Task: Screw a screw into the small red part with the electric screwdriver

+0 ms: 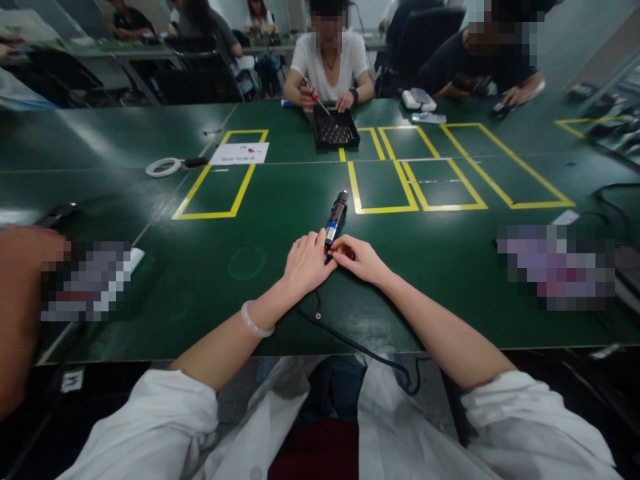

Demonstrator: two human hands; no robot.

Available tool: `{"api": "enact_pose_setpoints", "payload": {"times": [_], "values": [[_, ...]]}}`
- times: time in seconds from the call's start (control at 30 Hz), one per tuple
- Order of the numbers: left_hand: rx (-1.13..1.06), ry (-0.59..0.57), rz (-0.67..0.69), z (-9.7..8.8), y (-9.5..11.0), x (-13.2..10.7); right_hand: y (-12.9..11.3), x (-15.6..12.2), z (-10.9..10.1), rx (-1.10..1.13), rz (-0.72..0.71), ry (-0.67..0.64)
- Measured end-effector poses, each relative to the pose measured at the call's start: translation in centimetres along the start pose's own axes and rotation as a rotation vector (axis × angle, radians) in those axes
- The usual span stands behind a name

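left grip [309,262] around dark tool [336,217], right grip [364,259] in a pinch at its base

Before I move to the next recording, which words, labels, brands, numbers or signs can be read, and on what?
None can be read.
Paper: printed marks, too small and blurred.
White tag: dark marks, too blurred.
Tool: no legible lettering.

The tool [337,214] looks metal and plastic, the tabletop [200,287] smooth and glossy, the sleeves [170,407] matt cloth.
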State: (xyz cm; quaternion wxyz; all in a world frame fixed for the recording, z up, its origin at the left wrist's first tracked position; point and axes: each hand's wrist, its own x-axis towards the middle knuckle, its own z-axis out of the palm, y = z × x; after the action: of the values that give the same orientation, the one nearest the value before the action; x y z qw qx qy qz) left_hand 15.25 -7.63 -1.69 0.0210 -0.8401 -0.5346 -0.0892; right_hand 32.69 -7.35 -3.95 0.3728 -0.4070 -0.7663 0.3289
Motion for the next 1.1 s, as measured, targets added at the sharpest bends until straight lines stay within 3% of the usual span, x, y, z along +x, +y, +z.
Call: {"api": "enact_pose_setpoints", "payload": {"times": [0.27,0.47,0.83,1.1], "values": [[0.013,-0.043,-0.009,0.0,-2.0,-0.3,0.9,0.0,-0.3,0.036,0.038,0.038],[0.074,-0.076,-0.089,-0.5,-5.6,-0.1,1.3,0.0,-0.7,0.04,0.063,0.047],[0.247,-0.129,-0.412,-1.9,-18.2,0.5,1.2,0.0,-0.6,-0.012,0.078,0.031],[0.383,-0.195,-0.567,-2.8,-26.7,1.6,1.2,0.0,-0.6,-0.031,0.084,0.011]]}}
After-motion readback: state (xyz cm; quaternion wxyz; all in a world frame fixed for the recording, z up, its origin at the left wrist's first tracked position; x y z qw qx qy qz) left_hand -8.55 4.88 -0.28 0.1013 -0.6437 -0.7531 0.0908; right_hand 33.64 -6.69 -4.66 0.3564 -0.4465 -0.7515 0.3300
